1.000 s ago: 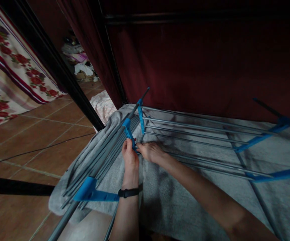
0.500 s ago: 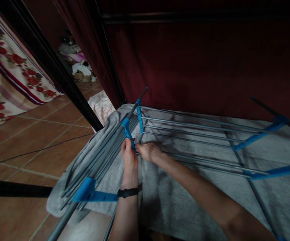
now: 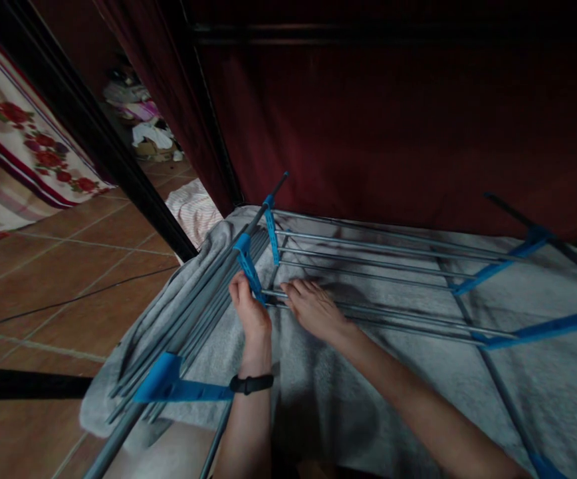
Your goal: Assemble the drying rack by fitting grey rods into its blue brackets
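My left hand (image 3: 250, 307), with a dark wristband, is closed round the lower part of a blue plastic bracket (image 3: 247, 263) on the rack frame. Just right of it, my right hand (image 3: 314, 309) lies over a thin metal rod (image 3: 398, 316), fingers curled onto it; the thumb is hidden. The rod's left end meets the bracket's lower end. Behind, another blue bracket (image 3: 272, 233) carries several rods that run right to a far blue bracket (image 3: 492, 269). The rods by my hands reach a nearer right-hand bracket (image 3: 548, 326).
Several loose metal rods (image 3: 193, 303) lie on the grey blanket (image 3: 318, 392) at left. A blue bracket (image 3: 169, 382) on a thick tube stands in front. A black post (image 3: 119, 159) slants down beside the tiled floor (image 3: 69, 286). Dark red cloth (image 3: 368, 140) hangs behind.
My right hand has moved slightly right along the rod, away from the bracket, and now lies flatter. My left hand stays on the bracket. The view has shifted a little.
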`<state>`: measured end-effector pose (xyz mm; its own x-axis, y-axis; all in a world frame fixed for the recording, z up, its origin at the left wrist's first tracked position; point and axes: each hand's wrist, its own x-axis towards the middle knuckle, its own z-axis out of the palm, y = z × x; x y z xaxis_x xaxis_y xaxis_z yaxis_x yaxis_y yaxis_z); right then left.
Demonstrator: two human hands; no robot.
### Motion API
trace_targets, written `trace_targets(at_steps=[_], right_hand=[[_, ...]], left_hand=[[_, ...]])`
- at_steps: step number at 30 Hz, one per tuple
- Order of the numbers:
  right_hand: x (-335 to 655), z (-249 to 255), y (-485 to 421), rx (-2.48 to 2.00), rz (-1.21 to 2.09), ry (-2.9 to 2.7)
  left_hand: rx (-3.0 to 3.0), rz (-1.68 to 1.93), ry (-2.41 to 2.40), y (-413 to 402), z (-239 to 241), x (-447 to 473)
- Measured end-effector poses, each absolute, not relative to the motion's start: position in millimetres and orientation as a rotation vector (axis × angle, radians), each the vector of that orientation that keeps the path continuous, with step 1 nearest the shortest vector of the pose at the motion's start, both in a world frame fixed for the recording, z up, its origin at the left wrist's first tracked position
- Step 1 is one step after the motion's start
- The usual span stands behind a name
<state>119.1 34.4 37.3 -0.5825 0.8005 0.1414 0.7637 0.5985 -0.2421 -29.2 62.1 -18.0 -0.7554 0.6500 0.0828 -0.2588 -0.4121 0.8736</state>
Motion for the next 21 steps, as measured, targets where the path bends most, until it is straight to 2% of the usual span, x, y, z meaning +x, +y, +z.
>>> trace_targets(at_steps=[6, 10, 15, 21], right_hand=[[189.0, 15.5, -26.9, -1.4, 0.403, -2.013], [230.4, -14.2, -47.7, -1.594, 0.657, -1.482], [271.4, -36.8, -45.3, -1.668, 0.967, -0.969], [306.0, -32.2, -51.3, -1.441, 1.145, -0.561]], left_hand=[[0.735, 2.363, 1.665, 42.5, 1.3, -16.1], [1.256, 2.344, 1.807, 25.3, 12.6, 2.1], [1.951, 1.84, 1.462, 19.2, 4.6, 38.4], [2.563, 1.252, 1.255, 23.2, -19.6, 75.2]])
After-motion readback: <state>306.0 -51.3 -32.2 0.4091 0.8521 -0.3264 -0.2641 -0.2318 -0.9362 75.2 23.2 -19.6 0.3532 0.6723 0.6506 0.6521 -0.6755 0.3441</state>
